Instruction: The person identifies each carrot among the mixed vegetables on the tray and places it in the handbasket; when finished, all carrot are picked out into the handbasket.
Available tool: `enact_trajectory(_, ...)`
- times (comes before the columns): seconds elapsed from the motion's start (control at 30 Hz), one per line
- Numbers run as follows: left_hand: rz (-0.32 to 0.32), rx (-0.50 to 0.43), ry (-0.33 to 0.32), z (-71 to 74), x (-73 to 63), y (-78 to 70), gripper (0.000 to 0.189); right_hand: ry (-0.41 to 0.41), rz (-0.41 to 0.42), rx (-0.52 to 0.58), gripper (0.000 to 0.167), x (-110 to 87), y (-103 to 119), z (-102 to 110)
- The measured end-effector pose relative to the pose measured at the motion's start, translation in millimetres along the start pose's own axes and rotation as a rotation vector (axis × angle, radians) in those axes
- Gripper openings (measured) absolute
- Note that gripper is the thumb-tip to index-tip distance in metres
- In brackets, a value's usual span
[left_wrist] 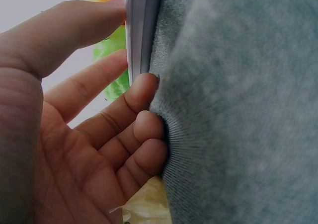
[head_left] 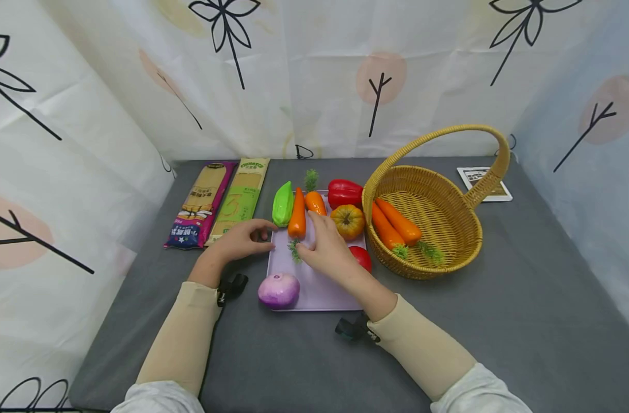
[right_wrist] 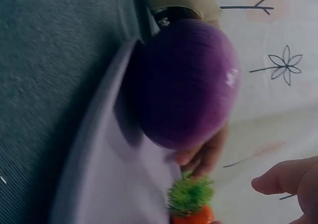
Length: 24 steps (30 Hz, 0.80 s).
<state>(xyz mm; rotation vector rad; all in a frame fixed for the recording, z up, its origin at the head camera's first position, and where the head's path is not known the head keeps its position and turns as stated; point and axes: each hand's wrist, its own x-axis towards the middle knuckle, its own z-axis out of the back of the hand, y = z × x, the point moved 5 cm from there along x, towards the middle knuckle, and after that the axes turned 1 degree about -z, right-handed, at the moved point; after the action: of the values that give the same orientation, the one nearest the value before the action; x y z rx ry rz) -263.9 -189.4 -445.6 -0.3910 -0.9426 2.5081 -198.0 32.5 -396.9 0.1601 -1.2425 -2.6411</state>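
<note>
On the lilac tray point(head_left: 324, 292) lie a carrot point(head_left: 297, 215) with its green tuft toward me, a second carrot point(head_left: 315, 202) with its tuft pointing away, and a purple onion point(head_left: 279, 290) at the near left corner. My left hand point(head_left: 244, 240) rests at the tray's left edge, thumb and index fingertips against the rim, other fingertips down on the grey cloth. Over the tray, my right hand point(head_left: 327, 246) reaches beside the nearer-tufted carrot; a fingertip is right at it, and in the right wrist view the thumb point(right_wrist: 283, 177) stands apart from it.
Also on the tray are a green vegetable point(head_left: 282, 205), red pepper point(head_left: 344, 193), small pumpkin point(head_left: 348, 221) and tomato point(head_left: 360, 258). A handled wicker basket point(head_left: 443, 206) holding carrots stands at right, a white-framed card point(head_left: 492, 195) behind it. Two pasta packs point(head_left: 198, 206) lie at left.
</note>
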Motion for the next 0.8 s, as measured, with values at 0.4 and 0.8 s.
enact_trajectory(0.4, -0.014, -0.001, 0.003, -0.5, 2.1, 0.8, 0.044, 0.074, -0.161, 0.163, 0.092, 3.6, -12.8, -17.2)
enact_trajectory(0.8, -0.009, 0.000, 0.007, -0.7, 2.5, 1.4, 0.044, 0.166, -0.257, 0.111, 0.080, -0.4, -17.5, -28.1)
